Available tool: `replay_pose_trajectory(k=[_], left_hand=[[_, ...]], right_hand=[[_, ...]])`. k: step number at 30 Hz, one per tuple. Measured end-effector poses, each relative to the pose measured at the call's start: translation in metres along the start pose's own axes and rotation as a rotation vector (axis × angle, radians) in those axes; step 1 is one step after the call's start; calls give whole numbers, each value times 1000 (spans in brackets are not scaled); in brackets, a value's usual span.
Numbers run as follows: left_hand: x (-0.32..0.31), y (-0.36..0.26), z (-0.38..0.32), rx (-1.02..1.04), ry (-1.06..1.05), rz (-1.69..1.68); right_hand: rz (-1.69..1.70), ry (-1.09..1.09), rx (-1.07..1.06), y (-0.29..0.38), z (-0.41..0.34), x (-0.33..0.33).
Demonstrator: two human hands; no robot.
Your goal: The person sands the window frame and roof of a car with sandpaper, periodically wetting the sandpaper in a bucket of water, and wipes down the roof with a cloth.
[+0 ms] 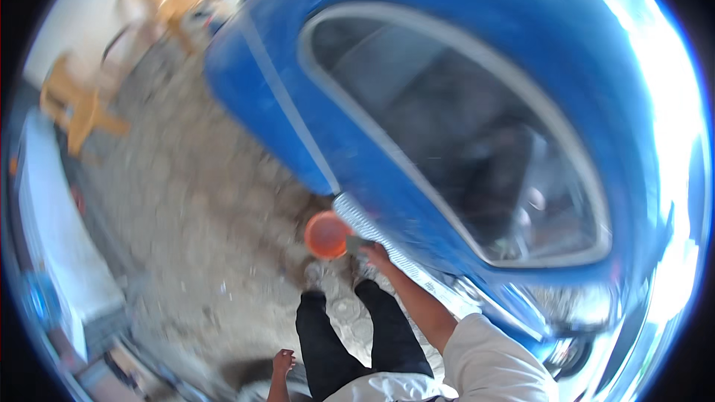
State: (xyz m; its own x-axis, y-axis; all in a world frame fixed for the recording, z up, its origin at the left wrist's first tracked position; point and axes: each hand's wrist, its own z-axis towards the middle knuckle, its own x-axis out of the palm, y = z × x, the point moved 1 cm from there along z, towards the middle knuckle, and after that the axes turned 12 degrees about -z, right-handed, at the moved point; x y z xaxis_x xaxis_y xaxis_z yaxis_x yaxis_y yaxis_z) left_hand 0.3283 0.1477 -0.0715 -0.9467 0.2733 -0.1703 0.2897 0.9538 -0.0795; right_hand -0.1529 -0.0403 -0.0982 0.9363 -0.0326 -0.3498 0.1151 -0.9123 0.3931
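My right hand (376, 254) is shut on a flat grey-green piece (356, 244), perhaps a sponge or folded cloth. It hangs at the right rim of an orange plastic bucket (319, 245), which stands on the ground just ahead of my feet; its contents are blurred. Beside that hand runs the ribbed metal strip (366, 223) along the lower edge of a blue vehicle body (363, 173). Down by my left leg hangs my left hand (284, 361), its fingers curled in and nothing visible in them.
The vehicle's large pale-framed window (435, 111) mirrors a pale shape. Tan plastic chairs (75, 106) stand along the far left. A long white object (61, 229) lies at the left edge. Underfoot is rough, dirty ground (190, 223). Motion blur softens much of the scene.
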Motion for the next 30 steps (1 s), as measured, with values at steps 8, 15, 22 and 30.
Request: replay_pose_trajectory(k=[8,15,22,30], left_hand=[[-29,-380,30,1268,-194,790],[185,-443,-73,960,148,771],[427,-226,-259,1353,714,1226],[584,-163,-589,2109,1041,761]], right_hand=[[534,-68,-156,14,-275,-103],[1643,-235,-75,-194,-346,-77],[1964,-698,-99,-349,-413,-84],[1337,-1414,-373,-397,-516,-371]])
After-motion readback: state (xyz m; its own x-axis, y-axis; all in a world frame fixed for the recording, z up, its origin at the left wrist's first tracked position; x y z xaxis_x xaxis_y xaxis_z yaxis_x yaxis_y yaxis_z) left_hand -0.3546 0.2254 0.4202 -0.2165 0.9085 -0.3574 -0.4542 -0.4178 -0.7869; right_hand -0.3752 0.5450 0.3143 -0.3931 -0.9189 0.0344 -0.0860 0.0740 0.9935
